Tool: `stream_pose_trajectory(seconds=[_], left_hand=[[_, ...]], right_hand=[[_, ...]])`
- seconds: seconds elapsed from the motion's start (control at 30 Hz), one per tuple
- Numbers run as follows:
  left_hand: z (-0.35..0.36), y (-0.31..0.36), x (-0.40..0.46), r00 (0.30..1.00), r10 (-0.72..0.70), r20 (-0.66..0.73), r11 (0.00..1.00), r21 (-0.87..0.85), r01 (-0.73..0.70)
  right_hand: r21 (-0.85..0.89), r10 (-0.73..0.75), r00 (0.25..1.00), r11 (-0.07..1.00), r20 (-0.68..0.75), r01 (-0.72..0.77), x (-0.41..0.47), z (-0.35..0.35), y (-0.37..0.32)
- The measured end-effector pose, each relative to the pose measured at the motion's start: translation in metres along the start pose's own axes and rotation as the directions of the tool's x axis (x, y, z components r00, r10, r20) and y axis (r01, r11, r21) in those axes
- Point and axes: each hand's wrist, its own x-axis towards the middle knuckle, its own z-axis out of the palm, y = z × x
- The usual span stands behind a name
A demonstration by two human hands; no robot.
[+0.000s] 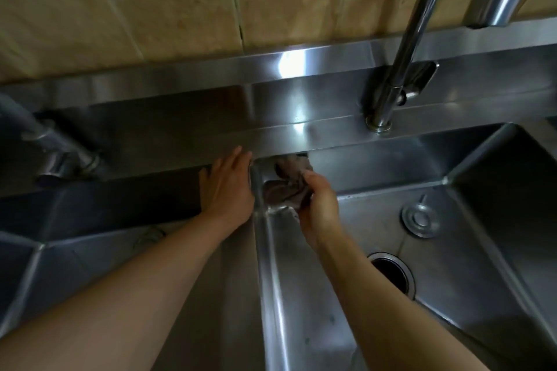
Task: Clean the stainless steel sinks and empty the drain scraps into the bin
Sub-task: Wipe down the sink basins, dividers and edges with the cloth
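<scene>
We found the right sink [391,295] with its drain [391,275] open near the middle of its floor. Our left hand [227,190] lay flat, fingers straight, on the divider [265,265]. Our right hand [318,209] gripped a bunched cloth [286,187] against the sink's back-left corner. The strainer plug [420,219] lay behind the drain.

Single head view — looks steeply down, close over double sink [452,250], tiled wall [150,9] at top.
</scene>
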Motion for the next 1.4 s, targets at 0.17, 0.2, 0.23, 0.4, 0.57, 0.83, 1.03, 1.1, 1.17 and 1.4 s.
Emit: stream_pose_trajectory(seconds=[0.17,0.2,0.23,0.4,0.57,0.83,1.03,1.1,1.17,1.4], left_hand=[[0.019,-0.001,0.015,0.991,0.025,-0.134,0.997,0.072,-0.016],[0.023,-0.001,0.015,0.986,0.039,-0.165,0.997,0.076,-0.026],[0.027,-0.003,0.015,0.979,0.05,-0.197,0.997,0.072,-0.036],[0.036,-0.008,0.021,0.96,0.063,-0.274,0.996,0.071,-0.045],[0.037,-0.01,0.018,0.955,0.051,-0.292,0.999,0.032,-0.043],[0.039,-0.007,0.02,0.94,0.048,-0.338,0.999,0.009,-0.048],[0.038,-0.009,0.021,0.944,0.045,-0.328,0.999,0.01,-0.044],[0.035,-0.007,0.02,0.959,0.026,-0.281,1.0,0.002,-0.027],[0.035,-0.005,0.019,0.969,-0.003,-0.245,1.0,0.0,0.003],[0.037,-0.007,0.019,0.945,0.037,-0.324,0.999,-0.009,-0.043]], right_hand=[[-0.247,-0.056,0.997,0.968,-0.05,0.042,0.037,0.029,0.032],[-0.282,-0.058,0.995,0.959,-0.076,0.034,0.042,0.031,0.038],[-0.312,-0.065,0.993,0.95,-0.103,0.029,0.046,0.032,0.042],[-0.325,-0.141,0.968,0.943,-0.205,0.068,0.062,0.017,0.036],[-0.3,-0.408,0.858,0.899,-0.312,0.318,0.089,-0.042,-0.009],[-0.161,-0.339,0.825,0.941,-0.452,0.298,0.084,-0.04,-0.038],[-0.358,-0.371,0.913,0.886,-0.171,0.294,0.048,0.028,0.025],[-0.423,-0.341,0.936,0.863,-0.087,0.276,0.038,0.04,0.038],[-0.464,-0.288,0.957,0.853,-0.04,0.237,0.035,0.041,0.04],[-0.458,-0.376,0.886,0.86,-0.273,0.224,0.059,-0.023,-0.026]])
